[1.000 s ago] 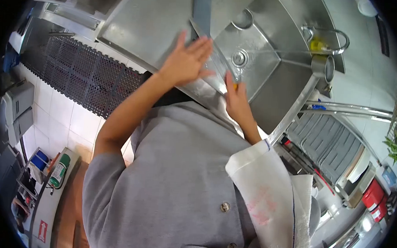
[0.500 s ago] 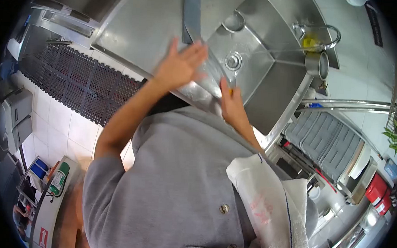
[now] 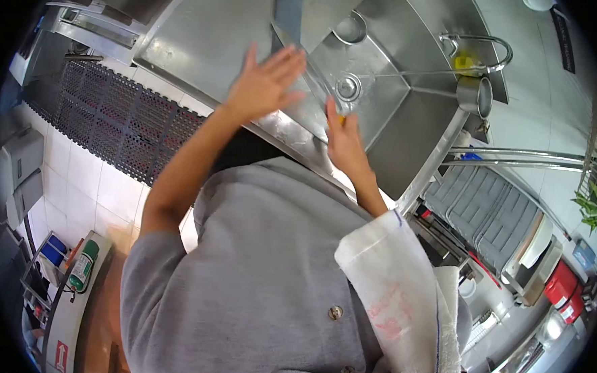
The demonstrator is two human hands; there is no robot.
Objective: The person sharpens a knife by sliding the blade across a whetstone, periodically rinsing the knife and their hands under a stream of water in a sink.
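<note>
Knife blade (image 3: pixel 316 80): smooth, glossy metal. Bar (image 3: pixel 289 9): matt, stone-like. Worktop (image 3: pixel 208 36) and sink (image 3: pixel 406 143): metal, satin sheen. Towel (image 3: pixel 382 268): matt, textured cloth. Shirt (image 3: pixel 261 252): matt cloth.

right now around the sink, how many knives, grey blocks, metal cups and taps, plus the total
Knife: 1
Grey block: 1
Metal cups: 2
Tap: 1
Total: 5
</note>
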